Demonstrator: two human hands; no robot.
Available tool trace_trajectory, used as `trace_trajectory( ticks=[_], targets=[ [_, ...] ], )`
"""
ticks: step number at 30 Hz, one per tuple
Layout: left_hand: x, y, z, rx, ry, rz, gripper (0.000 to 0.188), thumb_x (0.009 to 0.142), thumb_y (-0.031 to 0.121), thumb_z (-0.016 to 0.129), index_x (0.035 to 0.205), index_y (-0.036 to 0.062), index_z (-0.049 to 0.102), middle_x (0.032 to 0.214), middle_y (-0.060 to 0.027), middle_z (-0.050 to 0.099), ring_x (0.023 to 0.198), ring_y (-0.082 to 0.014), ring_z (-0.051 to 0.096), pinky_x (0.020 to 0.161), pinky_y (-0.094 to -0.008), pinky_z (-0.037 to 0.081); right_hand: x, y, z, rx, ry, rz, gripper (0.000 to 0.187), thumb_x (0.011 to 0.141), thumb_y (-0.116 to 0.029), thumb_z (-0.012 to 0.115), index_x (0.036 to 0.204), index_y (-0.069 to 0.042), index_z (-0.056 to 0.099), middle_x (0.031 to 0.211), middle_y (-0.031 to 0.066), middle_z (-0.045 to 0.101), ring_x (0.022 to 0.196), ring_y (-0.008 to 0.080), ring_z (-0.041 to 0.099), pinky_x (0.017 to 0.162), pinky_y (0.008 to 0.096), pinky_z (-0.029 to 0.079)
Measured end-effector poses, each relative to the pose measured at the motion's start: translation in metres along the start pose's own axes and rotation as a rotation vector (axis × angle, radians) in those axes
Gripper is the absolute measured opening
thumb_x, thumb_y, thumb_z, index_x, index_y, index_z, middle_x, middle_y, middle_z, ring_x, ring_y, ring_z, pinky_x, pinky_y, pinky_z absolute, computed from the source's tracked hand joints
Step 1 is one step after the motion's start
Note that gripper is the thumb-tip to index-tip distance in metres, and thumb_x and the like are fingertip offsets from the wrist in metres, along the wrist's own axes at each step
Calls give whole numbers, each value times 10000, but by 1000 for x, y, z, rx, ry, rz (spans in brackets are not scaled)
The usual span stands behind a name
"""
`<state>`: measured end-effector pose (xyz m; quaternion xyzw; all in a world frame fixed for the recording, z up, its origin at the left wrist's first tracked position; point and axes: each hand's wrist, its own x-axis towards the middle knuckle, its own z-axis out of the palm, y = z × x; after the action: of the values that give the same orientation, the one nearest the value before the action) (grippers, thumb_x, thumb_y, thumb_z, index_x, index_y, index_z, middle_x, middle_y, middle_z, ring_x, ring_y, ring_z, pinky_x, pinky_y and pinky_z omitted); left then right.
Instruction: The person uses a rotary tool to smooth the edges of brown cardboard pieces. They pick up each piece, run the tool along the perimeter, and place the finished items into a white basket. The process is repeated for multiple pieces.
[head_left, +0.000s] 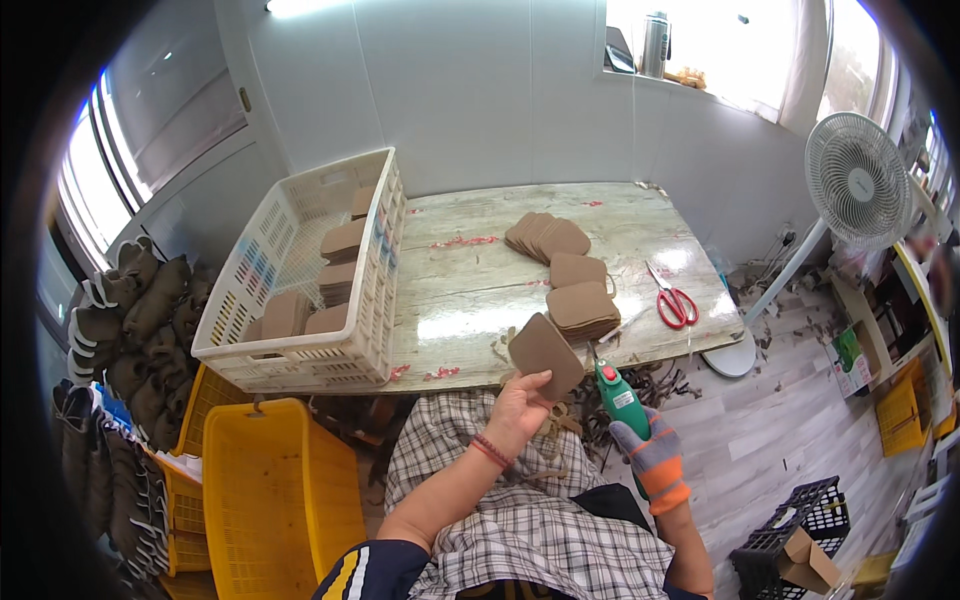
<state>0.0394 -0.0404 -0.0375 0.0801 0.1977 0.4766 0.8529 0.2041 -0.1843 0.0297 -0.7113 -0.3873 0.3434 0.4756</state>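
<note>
My left hand (522, 405) pinches the lower edge of a brown flat pad (546, 357) with rounded corners, its thumb on the upper face. The pad is tilted up over the table's front edge. My right hand (654, 460), in a grey and orange glove, is wrapped round a green handheld electric cutter (622, 400) with a red button. Its narrow metal tip points up, just right of the pad and apart from it. A stack of similar brown pads (583, 308) lies beyond the tip, with one pad (578, 269) behind it and a fanned row (546, 236) farther back.
Red-handled scissors (677, 307) lie on the table (470, 290), right of the stack. A white crate (370, 340) holding brown pads stands at left. Below it is a yellow bin (255, 420). A white fan (858, 185) stands at right. Dark scraps (660, 390) litter the floor.
</note>
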Motion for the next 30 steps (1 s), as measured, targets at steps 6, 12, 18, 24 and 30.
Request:
trace_trajectory(
  ticks=[6,12,18,24,30],
  targets=[
    [-1,-2,4,34,-74,-13,352,867,23,597,1208,39,511,1171,-87,589,1111,-253,562,985,-425,453,-15,-16,-3,-66,-48,41,467,754,-282,782,1088,-13,598,775,61,650,647,106,583,592,261,480],
    [-6,6,2,25,-53,-37,347,884,104,612,1210,39,511,1184,-79,588,1107,-254,562,989,-435,445,-22,-2,-3,-145,-41,-90,495,740,-297,792,1093,-8,601,823,112,674,715,172,638,649,297,505],
    [-11,1,8,43,-56,-29,356,901,114,588,1234,25,496,1186,-91,586,1104,-251,566,963,-432,470,-23,-10,4,-228,-21,-123,506,737,-318,791,1100,-21,600,856,144,677,761,225,666,667,315,513],
    [-10,-7,-1,73,-91,-71,359,906,131,584,1242,39,499,1191,-84,586,1109,-245,565,970,-425,463,-17,-15,8,-208,-17,-148,489,742,-296,791,1102,-28,599,859,130,679,751,205,661,664,305,512],
    [-12,1,5,67,-113,-58,347,913,129,568,1241,44,493,1189,-84,585,1102,-234,571,978,-400,471,-19,-20,4,-145,-74,-88,471,748,-265,792,1102,-22,599,853,108,680,735,165,645,660,294,509]
  ],
)
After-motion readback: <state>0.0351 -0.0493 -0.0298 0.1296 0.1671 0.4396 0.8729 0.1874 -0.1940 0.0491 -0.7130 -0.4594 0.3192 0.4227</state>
